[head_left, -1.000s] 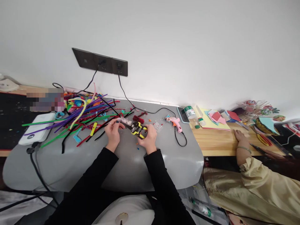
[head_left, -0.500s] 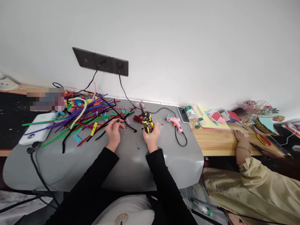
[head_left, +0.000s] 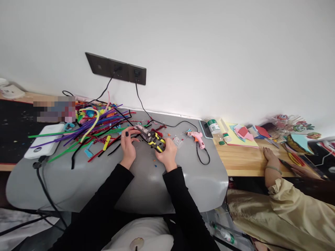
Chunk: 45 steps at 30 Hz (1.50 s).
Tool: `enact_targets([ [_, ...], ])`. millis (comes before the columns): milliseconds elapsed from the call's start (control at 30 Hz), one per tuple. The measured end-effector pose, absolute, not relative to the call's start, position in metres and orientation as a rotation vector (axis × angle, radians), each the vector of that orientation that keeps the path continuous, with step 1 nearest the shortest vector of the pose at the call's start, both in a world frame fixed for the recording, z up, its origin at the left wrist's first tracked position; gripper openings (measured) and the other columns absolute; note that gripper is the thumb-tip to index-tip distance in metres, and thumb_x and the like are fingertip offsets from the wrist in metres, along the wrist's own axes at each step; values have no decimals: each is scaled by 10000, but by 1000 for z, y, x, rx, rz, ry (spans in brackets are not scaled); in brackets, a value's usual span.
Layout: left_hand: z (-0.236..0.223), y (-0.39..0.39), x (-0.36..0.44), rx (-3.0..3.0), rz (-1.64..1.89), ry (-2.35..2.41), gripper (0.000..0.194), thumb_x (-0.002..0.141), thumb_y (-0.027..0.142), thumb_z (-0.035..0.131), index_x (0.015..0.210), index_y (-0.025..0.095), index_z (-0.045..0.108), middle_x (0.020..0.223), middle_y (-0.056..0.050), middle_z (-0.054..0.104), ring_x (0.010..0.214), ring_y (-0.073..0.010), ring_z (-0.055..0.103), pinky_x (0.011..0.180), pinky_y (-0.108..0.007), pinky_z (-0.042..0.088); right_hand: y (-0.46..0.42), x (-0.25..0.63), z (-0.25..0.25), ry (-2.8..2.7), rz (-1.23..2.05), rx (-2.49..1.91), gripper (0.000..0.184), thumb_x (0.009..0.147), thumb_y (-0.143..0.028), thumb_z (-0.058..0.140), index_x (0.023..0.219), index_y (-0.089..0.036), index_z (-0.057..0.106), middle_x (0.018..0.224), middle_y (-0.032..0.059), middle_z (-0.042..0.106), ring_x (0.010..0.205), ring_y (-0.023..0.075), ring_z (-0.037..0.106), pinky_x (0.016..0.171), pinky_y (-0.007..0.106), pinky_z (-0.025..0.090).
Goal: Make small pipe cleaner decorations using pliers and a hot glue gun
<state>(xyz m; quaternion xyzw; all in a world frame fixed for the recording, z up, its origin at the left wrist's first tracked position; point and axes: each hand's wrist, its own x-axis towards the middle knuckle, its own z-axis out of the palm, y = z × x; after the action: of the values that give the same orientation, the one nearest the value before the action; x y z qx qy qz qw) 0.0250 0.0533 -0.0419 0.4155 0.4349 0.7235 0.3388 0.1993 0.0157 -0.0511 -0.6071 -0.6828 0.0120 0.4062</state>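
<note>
My right hand point(head_left: 167, 153) is wrapped round the yellow-and-black handles of a pair of pliers point(head_left: 154, 138). Their metal jaws point up and left, towards my left hand point(head_left: 128, 148). The fingers of my left hand are curled in beside the jaw tips; what they pinch, if anything, is too small to make out. Just beyond and left of that hand lies a heap of pipe cleaners point(head_left: 87, 130) in purple, green, red, black and yellow. A dark red fuzzy piece point(head_left: 161, 130) rests behind the pliers.
A pink glue gun point(head_left: 198, 138) lies on the grey mat point(head_left: 146, 188), its cord running to the wall socket point(head_left: 115, 68). Near it are a phone point(head_left: 206, 129) and bottles point(head_left: 214, 126). At left sits a white power box point(head_left: 45, 141). Another person's hand point(head_left: 270, 157) rests at right.
The pliers have swung from pointing upward to pointing left, with their jaws now by my left hand's fingers. A small clear packet shows beside my right hand.
</note>
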Motion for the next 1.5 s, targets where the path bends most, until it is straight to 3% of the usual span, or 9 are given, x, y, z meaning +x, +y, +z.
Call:
enact_targets([
  [100, -48, 56, 26, 1089, 1908, 1082, 493, 935, 699, 529, 1064, 227, 590, 1053, -107, 685, 870, -202, 701, 592, -259, 560, 15, 198, -51, -1831, 36, -1508, 358, 674, -321, 613, 1002, -182, 591, 867, 74, 647, 804, 229, 603, 726, 325, 482],
  [267, -55, 55, 28, 1178, 1880, 1116, 508, 987, 713, 420, 979, 225, 562, 911, -80, 677, 862, -207, 713, 719, -315, 596, 14, 197, -45, -1923, 100, -1529, 360, 675, -324, 623, 1002, -174, 610, 890, 82, 662, 831, 234, 608, 747, 320, 470],
  [400, -55, 52, 25, 1184, 1919, 1224, 505, 984, 719, 419, 1015, 226, 523, 902, -58, 654, 801, -183, 681, 704, -311, 583, 11, 198, -32, -1948, 235, -1598, 372, 656, -300, 628, 1009, -184, 621, 906, 70, 677, 829, 227, 612, 735, 303, 448],
  [533, -52, 49, 20, 1232, 1885, 1274, 525, 966, 742, 432, 907, 225, 509, 781, -12, 578, 648, -150, 588, 622, -289, 540, -3, 199, -13, -1934, 401, -1731, 326, 624, -275, 641, 942, -207, 619, 857, 35, 663, 769, 205, 584, 689, 281, 387],
  [733, -42, 37, 20, 1285, 1743, 1286, 552, 957, 759, 425, 858, 226, 530, 669, 19, 524, 568, -155, 547, 547, -283, 470, -41, 194, 9, -1745, 679, -1896, 188, 639, -268, 634, 800, -229, 543, 692, -32, 536, 636, 144, 427, 617, 253, 260],
  [933, -26, 19, 24, 1504, 1607, 1296, 612, 1012, 702, 354, 691, 213, 534, 602, 2, 569, 557, -148, 529, 575, -279, 417, -74, 200, 21, -1562, 980, -1975, 130, 652, -282, 595, 720, -221, 503, 627, -56, 403, 626, 122, 331, 608, 251, 225],
  [1200, -15, 10, 34, 1567, 1537, 1198, 614, 1009, 694, 370, 664, 215, 538, 573, 1, 552, 543, -148, 509, 557, -273, 406, -90, 213, 20, -1198, 1597, -1621, 173, 609, -315, 609, 724, -187, 602, 539, -63, 442, 546, 106, 393, 549, 253, 265],
  [1500, -15, 14, 40, 1573, 1500, 1149, 586, 1005, 672, 406, 657, 220, 537, 546, 4, 538, 503, -142, 501, 506, -273, 393, -100, 210, 18, -953, 1790, -1501, 215, 605, -315, 583, 759, -177, 640, 546, -30, 536, 502, 109, 412, 495, 242, 214],
])
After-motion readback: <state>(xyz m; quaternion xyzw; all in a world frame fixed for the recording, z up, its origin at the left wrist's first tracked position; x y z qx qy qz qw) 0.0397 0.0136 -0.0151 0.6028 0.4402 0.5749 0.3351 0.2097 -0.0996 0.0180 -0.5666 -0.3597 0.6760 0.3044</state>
